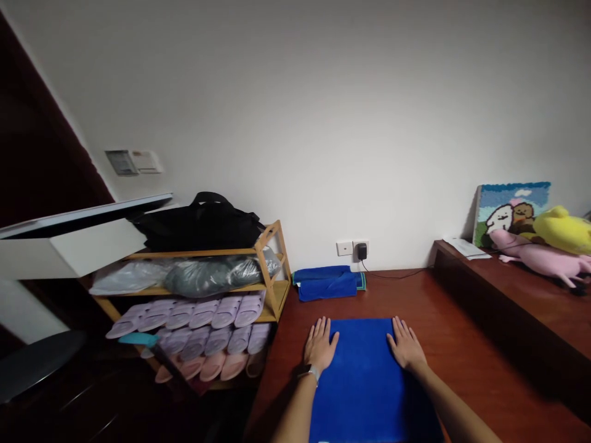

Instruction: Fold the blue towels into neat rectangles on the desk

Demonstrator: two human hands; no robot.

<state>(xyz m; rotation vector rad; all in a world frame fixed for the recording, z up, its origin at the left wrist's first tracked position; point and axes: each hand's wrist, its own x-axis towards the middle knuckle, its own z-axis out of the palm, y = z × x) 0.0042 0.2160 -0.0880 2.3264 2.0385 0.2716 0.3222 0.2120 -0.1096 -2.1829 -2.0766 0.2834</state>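
A blue cloth (364,387) lies spread flat on the reddish-brown wooden table (466,351), its near end reaching the bottom of the view. My left hand (320,346) rests flat at its far left corner, fingers stretched forward and thumb over the cloth's edge. At the far right corner my right hand (406,346) lies flat too, fingers apart, thumb touching the cloth. Neither hand grips anything. A watch is on my left wrist. Beyond the cloth, against the wall, sit folded blue cloths (327,284), one with a green edge.
Left of the table stands a wooden shoe rack (272,271) with several slippers (203,312) and a black bag (203,224) on top. A black plug (362,251) with a cord sits in the wall socket. On the raised right ledge lie plush toys (540,255) beside a picture (512,209).
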